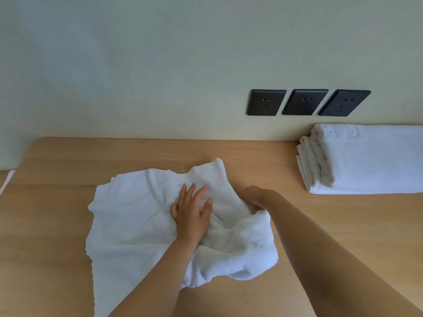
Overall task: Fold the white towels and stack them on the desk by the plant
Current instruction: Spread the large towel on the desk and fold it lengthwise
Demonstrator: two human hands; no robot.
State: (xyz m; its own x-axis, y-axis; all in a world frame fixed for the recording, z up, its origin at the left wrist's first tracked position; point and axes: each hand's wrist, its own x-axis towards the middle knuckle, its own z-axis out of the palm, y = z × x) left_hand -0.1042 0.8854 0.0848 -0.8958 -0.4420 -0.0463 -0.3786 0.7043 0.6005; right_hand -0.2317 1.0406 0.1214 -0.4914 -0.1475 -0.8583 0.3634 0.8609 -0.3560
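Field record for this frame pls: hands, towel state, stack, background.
left hand: flat, fingers spread, pressing on the loose towel
right hand: fingers curled into a bunched fold of that towel
loose towel: crumpled, not yet folded, lying on the desk
folded stack: far right of the desk, against the wall, apart from the loose towel
wall sockets: three, black, on the wall above the desk

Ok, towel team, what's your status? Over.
Left hand flat on crumpled towel, right hand gripping a fold. Folded stack sits far right on desk. Nothing in the way.
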